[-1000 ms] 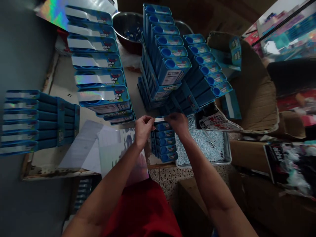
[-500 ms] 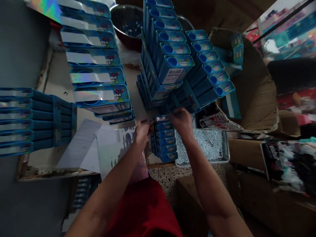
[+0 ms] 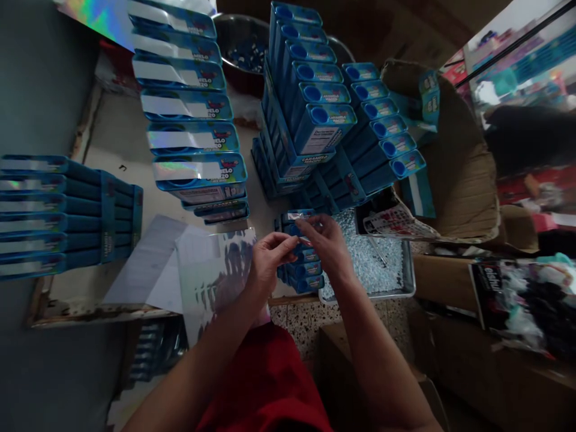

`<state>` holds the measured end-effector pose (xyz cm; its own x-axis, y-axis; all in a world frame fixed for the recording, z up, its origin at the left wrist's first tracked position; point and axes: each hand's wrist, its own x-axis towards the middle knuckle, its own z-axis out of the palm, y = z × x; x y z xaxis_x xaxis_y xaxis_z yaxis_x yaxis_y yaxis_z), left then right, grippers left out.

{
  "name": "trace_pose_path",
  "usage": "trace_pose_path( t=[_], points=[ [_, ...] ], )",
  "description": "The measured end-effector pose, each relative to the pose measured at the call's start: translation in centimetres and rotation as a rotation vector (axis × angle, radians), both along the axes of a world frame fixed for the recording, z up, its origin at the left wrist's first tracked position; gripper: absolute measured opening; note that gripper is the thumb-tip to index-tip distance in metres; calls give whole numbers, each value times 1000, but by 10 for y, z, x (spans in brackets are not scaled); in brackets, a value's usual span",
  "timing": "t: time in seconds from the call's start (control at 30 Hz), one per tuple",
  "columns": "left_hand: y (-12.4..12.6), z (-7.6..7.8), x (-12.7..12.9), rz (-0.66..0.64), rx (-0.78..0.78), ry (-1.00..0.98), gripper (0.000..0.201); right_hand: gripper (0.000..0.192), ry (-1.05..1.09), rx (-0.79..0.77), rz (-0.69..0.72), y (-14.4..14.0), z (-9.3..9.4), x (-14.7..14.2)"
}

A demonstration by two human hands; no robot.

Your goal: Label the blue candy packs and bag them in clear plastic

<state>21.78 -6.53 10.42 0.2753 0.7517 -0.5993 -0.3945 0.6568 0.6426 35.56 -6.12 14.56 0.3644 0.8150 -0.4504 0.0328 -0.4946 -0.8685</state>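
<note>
Hands meet over small blue boxes [image 3: 300,252]: my left hand [image 3: 269,264] and right hand [image 3: 327,243] pinch a tiny piece I cannot identify, fingertips nearly closed, beside the pellet tray [image 3: 407,282] for reach.

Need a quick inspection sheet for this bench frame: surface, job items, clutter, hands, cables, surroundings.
Surface: worn pale tabletop, chipped front edge.
Job's things: short stack of small blue cardboard boxes; taller blue box stacks behind; holographic-strip boxes.
Clutter: shiny silver sticker sheet, white paper, metal tray of pale beads, steel bowl.
Hands: left hand and right hand pinch together over the short stack.
Cables: nothing seen.
Surroundings: brown cardboard carton, speckled floor.
</note>
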Motion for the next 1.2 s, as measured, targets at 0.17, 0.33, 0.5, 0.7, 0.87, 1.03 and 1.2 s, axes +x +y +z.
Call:
trace_pose_path(
  t=[0.17, 0.33, 0.5, 0.7, 0.87, 1.03, 1.2],
  points=[
    [0, -6, -6, -41, 60, 216, 31, 54, 109, -10, -2, -22, -5, 23],
    [12, -15, -1, -48, 188, 413, 23, 48, -145, -11, -81, -18, -26, 37],
    [25, -27, 0, -69, 287, 590, 22, 37, -497, -42, 133, 4, -33, 37],
    [28, -37, 0, -92, 278, 604, 25, 39, -856, -184, 322, 18, -23, 28],
    [29, -47, 3, -68, 253, 552, 26, 41, -850, -205, 290, 24, -27, 26],
    [28, -65, 8, -31, 98, 397, 28, 43, -874, -163, 215, 22, -37, 33],
    [14, -87, 28, 74, -135, 319, 40, 48, -800, -64, 132, 9, -59, 44]
  ],
)
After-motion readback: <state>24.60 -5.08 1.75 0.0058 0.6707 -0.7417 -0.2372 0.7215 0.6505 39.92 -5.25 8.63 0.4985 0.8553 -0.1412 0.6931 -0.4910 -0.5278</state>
